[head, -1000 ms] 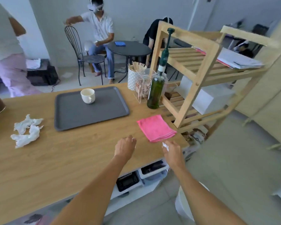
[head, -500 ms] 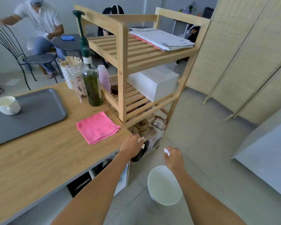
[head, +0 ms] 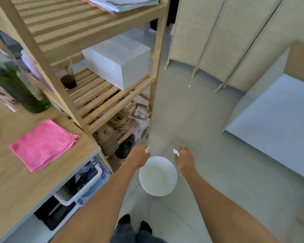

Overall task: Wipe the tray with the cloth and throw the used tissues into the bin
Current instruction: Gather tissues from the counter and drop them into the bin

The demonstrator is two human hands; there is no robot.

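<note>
A round white bin [head: 157,176] stands on the grey floor just past the table's end. My left hand [head: 139,156] hovers at its upper left rim, closed around a white tissue [head: 147,149] that peeks out at the fingers. My right hand [head: 184,158] is at the bin's upper right rim, closed on another small white tissue [head: 176,152]. A folded pink cloth [head: 42,144] lies on the wooden table [head: 11,183] near its right edge. The tray is out of view.
A wooden slatted shelf unit [head: 88,55] stands against the table end, holding a white box [head: 119,60], papers and clutter. A green bottle [head: 19,90] is on the table. Woven folding screens [head: 218,37] and a pale cabinet [head: 274,123] are to the right.
The view has swung right and down, away from the tray, to the bin. Both hands left the table edge and now sit over the bin's rim, each still holding a tissue.
</note>
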